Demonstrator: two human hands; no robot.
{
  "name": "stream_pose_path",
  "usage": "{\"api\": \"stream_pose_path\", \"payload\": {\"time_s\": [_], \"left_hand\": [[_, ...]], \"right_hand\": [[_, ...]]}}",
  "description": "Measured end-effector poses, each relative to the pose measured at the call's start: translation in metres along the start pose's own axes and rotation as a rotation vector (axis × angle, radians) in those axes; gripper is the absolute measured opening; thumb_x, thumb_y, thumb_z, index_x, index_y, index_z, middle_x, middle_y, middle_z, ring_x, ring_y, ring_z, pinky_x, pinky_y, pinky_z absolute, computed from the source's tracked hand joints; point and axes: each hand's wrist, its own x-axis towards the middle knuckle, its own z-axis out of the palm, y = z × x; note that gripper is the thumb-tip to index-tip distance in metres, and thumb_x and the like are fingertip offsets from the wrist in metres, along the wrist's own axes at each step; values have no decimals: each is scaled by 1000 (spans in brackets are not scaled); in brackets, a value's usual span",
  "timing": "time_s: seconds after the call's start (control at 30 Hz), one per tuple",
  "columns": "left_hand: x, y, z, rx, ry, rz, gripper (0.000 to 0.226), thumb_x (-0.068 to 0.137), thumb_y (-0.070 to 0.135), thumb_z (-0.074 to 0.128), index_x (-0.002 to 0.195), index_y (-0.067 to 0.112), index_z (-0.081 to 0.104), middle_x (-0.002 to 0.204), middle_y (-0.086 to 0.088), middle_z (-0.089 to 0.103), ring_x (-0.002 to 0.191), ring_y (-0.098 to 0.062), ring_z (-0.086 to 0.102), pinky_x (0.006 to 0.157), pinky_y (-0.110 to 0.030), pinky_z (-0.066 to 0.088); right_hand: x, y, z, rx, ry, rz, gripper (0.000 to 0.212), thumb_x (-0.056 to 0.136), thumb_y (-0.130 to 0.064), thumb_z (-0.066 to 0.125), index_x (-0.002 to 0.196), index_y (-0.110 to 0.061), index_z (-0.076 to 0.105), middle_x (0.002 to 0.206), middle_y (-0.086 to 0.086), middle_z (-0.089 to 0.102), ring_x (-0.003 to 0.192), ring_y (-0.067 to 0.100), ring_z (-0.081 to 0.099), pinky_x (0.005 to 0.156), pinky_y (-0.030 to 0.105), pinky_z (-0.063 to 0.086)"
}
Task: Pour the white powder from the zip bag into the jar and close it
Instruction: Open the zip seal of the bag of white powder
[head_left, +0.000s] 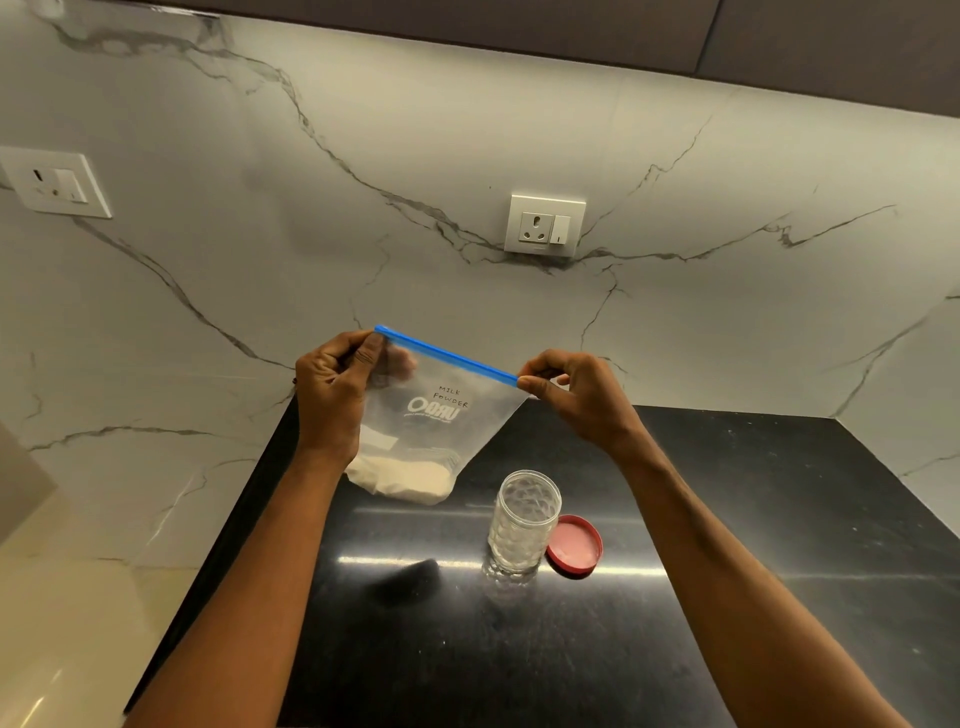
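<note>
Blue-zipped zip bag (441, 415) pinched by left hand (332, 395) and right hand (576, 395).

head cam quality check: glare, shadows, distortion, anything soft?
Head view: strong wide-angle bowing along the wall and countertop edges; bright streaks of glare on the glossy black counter beside the jar and red lid; a dark soft shadow left of the jar. Left hand and right hand are sharp, and the zip bag label reads "MILK POWDER".

A home kitchen: a polished black stone worktop (675, 519) lies below the fingers (540, 385), a white grey-veined marble backsplash (415, 156) with white wall sockets (544, 227) rises behind them, and dark cabinet undersides (675, 31) run above.
</note>
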Motion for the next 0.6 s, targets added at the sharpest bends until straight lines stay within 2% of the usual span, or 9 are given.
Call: {"api": "stream_pose_path", "payload": {"time_s": [0.13,0.3,0.37,0.47,0.6], "left_hand": [[-3,-5,6,-46,-18,-24,24,99,18,60,102,-4,71,81,-14,77,71,-29,76,69,-34,62],[-5,-7,8,-106,-74,-55,20,98,22,62,101,6,73,84,-15,77,74,-34,76,71,-38,63],[-4,-7,8,-114,-93,-51,19,98,24,63,101,9,74,84,-14,77,75,-33,76,71,-37,63],[-3,-6,8,-126,-89,-47,19,97,26,63,101,11,74,85,-12,78,76,-33,76,71,-37,63],[-5,-6,6,-107,-58,-54,19,96,25,63,101,10,73,86,-12,78,78,-32,76,72,-37,63]], "right_hand": [[1,8,-2,17,-14,21,15,90,-18,70,100,-7,72,95,3,73,84,6,63,73,1,41],[2,8,-6,49,-83,48,16,90,-24,70,102,-14,72,98,-5,71,88,-5,62,74,-2,39],[6,3,-5,22,-135,22,21,90,-27,70,106,-15,72,102,-7,70,90,0,62,73,-2,40],[12,-2,0,-6,-199,1,23,91,-26,69,109,-11,71,106,-2,70,90,5,61,72,6,45],[13,-4,2,53,-141,2,17,92,-19,68,103,-8,73,104,7,73,86,12,65,78,19,54]]}}
